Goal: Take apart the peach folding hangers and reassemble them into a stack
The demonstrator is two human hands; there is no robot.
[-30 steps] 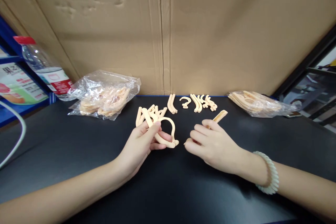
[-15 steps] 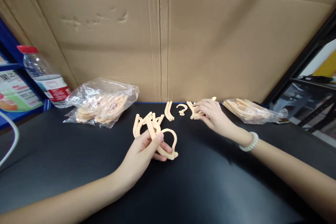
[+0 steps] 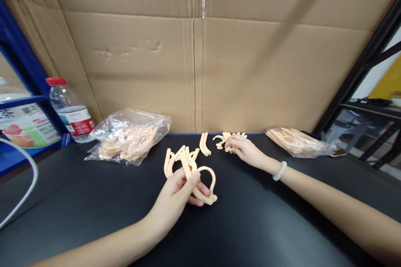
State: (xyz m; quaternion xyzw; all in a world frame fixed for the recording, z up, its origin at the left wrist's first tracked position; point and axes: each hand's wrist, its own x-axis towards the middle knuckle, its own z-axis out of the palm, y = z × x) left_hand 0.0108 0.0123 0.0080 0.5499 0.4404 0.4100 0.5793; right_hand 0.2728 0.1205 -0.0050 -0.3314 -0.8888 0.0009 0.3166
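Left hand [image 3: 176, 192]: closed round a hanger [image 3: 203, 196], which I have at 6 o'clock.
Right hand [image 3: 243, 149]: at 2 o'clock from the left, bent over loose parts [image 3: 226, 135]; I can't tell if it grips any.
Parts: I judge this a picking or placing step; next calls for a light fingertip pinch.
Hook [image 3: 219, 145]: just beside the right hand, at 9 o'clock.

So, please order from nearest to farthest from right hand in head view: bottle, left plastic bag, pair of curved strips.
1. Pair of curved strips: left of the right hand.
2. Left plastic bag: farther left.
3. Bottle: far left, beyond the bag.
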